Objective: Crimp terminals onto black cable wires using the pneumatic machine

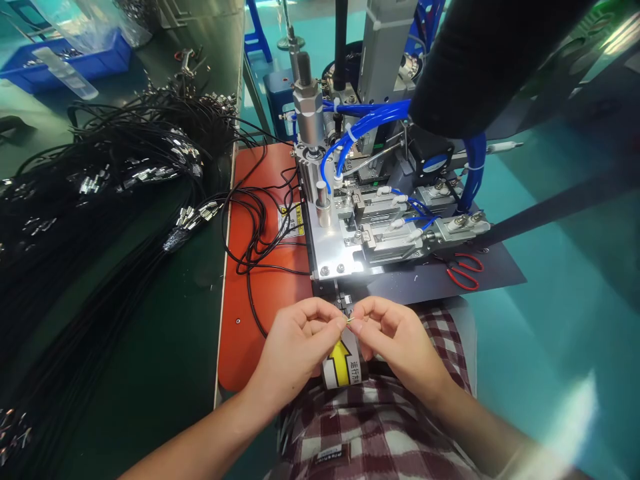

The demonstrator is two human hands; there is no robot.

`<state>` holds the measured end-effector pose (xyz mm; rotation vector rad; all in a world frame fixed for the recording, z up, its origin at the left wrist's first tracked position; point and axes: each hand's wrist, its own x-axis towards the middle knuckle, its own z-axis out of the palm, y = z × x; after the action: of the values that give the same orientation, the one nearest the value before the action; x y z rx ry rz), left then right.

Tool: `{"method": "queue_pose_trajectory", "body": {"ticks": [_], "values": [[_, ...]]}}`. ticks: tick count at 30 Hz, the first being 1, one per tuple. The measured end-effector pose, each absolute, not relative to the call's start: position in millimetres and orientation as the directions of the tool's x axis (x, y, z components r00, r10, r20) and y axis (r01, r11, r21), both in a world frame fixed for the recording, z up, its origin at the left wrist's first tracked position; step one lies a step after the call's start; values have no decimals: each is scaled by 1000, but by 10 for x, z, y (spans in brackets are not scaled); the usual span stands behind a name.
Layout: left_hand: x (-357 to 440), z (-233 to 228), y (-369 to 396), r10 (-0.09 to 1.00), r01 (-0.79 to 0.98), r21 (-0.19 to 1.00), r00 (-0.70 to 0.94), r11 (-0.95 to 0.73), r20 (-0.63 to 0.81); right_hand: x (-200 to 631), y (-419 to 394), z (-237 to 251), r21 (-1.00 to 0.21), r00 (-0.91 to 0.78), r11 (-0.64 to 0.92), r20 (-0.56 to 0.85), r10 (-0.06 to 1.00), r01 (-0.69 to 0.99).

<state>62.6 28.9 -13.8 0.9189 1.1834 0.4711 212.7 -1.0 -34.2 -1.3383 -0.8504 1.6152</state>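
A person sat at a workbench, seen from a camera on their own head. Both bare hands met just in front of a small metal machine (360, 220). The left hand (295, 347) and the right hand (395, 340) were drawn together, fingertips almost touching, and pinched between them was a tiny yellowish part (351, 323), too small to identify. A thin black cable (253, 293) curved in from the left across an orange mat (250, 333) towards the hands; whether it joined the pinched part could not be told.

Directly below the hands sat a black cylinder with a yellow arrow label (343, 365), over a lap in checked fabric (380, 427). The machine carried blue air hoses (360, 123) and bright clamp blocks. Red-handled scissors (466, 270) lay on a dark plate to the right. A large heap of black cables with metal ends (105, 187) covered the green bench on the left, and a blue bin (70, 60) stood at the far corner.

The part looked easy to lose: a slight slackening of either pinch could probably drop it into the lap or under the machine. The hands were also close to the machine's moving clamps, so a cycle starting early might nip a fingertip.
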Motion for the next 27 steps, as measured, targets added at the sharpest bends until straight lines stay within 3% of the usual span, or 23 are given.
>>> {"method": "queue_pose_trajectory", "body": {"ticks": [19, 27], "values": [[695, -89, 257, 811, 141, 854, 270, 500, -519, 2114, 2, -371, -831, -113, -463, -451, 885, -308], [680, -80, 238, 815, 156, 855, 259, 494, -518, 2084, -53, -323, -961, 34, -276, -276, 961, -19]]}}
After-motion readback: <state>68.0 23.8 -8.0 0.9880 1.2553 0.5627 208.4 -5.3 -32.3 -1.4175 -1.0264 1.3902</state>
